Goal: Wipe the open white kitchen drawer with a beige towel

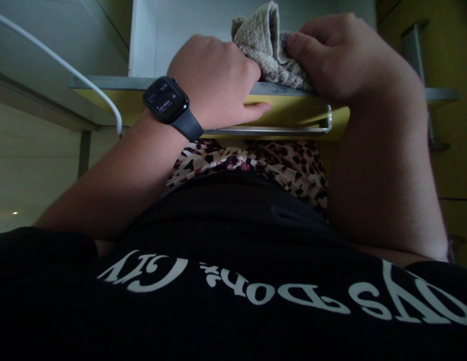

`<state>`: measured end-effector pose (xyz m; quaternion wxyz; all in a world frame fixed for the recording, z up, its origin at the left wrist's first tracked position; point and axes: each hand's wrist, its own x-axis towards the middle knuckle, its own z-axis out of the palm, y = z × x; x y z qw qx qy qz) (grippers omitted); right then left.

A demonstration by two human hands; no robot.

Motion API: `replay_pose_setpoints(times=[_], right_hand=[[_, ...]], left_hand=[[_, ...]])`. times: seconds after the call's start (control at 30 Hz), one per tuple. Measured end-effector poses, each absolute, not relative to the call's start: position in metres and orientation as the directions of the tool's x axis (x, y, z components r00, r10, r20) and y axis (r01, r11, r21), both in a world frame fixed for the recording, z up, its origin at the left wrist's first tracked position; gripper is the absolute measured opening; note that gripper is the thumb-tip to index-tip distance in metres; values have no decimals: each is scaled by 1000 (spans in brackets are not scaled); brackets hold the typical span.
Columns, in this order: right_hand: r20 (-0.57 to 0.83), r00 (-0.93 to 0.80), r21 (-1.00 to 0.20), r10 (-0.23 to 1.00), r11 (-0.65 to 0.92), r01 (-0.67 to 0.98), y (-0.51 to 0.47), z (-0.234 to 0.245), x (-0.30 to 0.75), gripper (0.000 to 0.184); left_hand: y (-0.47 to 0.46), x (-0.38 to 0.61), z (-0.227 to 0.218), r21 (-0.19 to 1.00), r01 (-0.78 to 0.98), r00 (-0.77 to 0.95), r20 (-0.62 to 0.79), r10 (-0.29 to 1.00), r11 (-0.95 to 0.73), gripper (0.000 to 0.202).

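Note:
A beige terry cloth [269, 47] lies bunched on the top edge of a yellow drawer front [293, 113] with a metal bar handle [278, 131]. My right hand [338, 57] is closed on the cloth, pinching its folds with thumb and fingers. My left hand [218, 80], with a dark smartwatch [166, 100] on the wrist, grips the drawer's top edge right beside the cloth, fingers curled over it and the thumb against the yellow front.
My black printed shirt and leopard-patterned garment fill the lower view. A white cable [67, 67] runs down at the left. Yellow cabinet fronts with a metal handle [416, 50] stand at the right. Pale floor tiles show at the lower left.

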<state>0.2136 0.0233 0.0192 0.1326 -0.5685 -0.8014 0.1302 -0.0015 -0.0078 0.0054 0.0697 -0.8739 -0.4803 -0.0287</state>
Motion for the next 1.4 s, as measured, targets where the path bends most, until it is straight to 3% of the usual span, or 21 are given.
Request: replay_pose_setpoints(times=[1.4], right_hand=[[73, -326, -338, 942, 331, 881, 25, 21, 215, 43]], left_hand=[[-9, -1, 6, -103, 843, 537, 113, 836, -528, 77]])
